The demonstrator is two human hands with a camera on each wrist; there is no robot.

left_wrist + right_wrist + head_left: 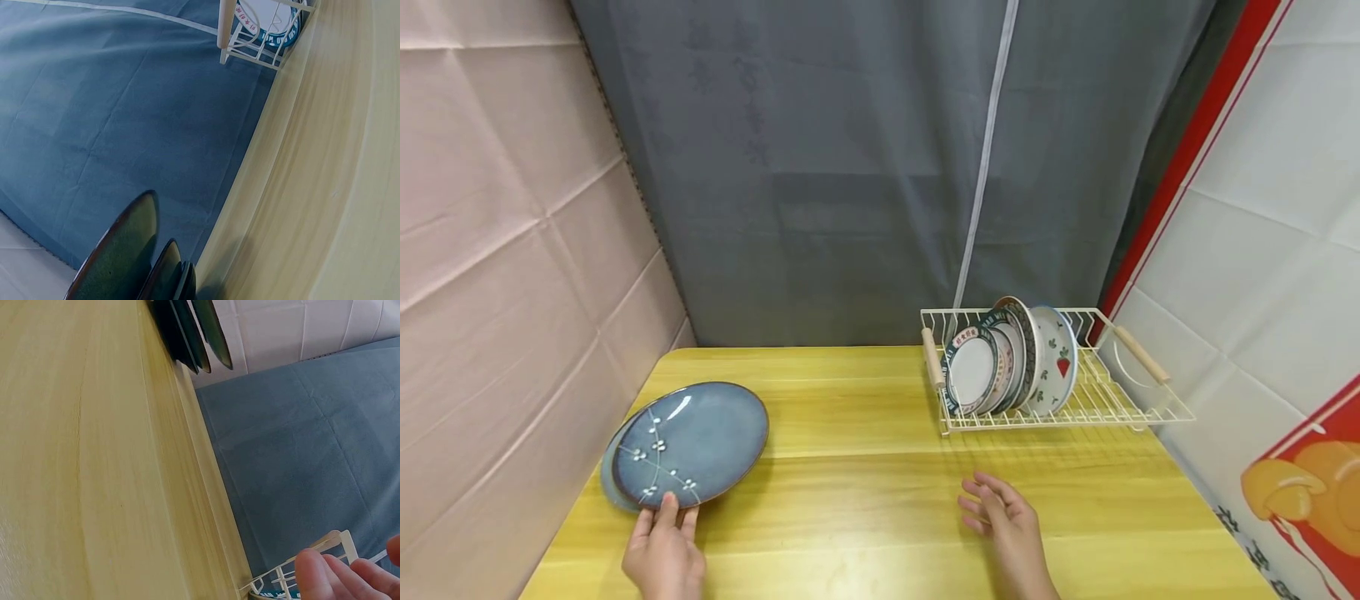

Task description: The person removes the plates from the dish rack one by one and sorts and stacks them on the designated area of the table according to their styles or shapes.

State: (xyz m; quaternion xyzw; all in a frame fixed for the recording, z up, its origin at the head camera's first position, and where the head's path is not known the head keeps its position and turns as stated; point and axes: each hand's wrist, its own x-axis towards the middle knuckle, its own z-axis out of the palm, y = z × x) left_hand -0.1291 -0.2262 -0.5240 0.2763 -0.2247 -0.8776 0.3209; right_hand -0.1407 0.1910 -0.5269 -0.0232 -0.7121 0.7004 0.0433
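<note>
A blue plate [707, 442] with a white blossom branch is pinched at its near edge by my left hand [666, 554], thumb on top and fingers beneath. In the left wrist view the upper plate [122, 256] tilts above other dark plates [164, 269] stacked at the table's left side. Another blue plate's rim [612, 487] peeks out below it in the head view. My right hand [1007, 529] hovers over the table in front of the rack, fingers loosely bent and holding nothing; the right wrist view shows its fingertips [312, 575].
A cream wire dish rack [1105, 392] with wooden handles stands at the back right. Several patterned plates [973, 371] and a strawberry-decorated dish [1054, 362] lean upright in its left half. A grey curtain [850, 208] hangs behind the wooden table [850, 500].
</note>
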